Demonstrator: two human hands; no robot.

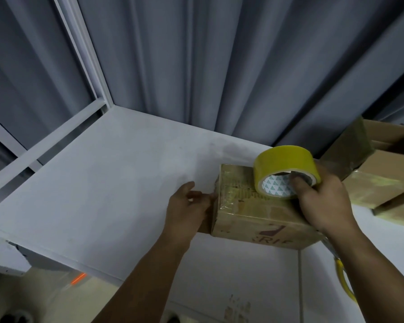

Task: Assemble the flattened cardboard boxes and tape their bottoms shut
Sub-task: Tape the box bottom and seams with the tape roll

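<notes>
Cardboard box (254,220), near-right on the white table (103,183), is judged light yet dentable, best held at its ends. Its left end is touched by the left hand (187,206), grip unclear; the yellow tape roll (287,164) on top is clasped by the right hand (324,201).

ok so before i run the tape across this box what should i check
1. Grip on the tape roll: ok, the right hand holds it firmly.
2. Roll seated on the box: ok, it rests on the top face.
3. Box steadied: ok, the left hand is at its left end.
4. Tape end stuck down under the left fingers: cannot tell.
5. Top face smooth: not ok, tape already there looks wrinkled.
6. Box fully on the table: cannot tell.
</notes>
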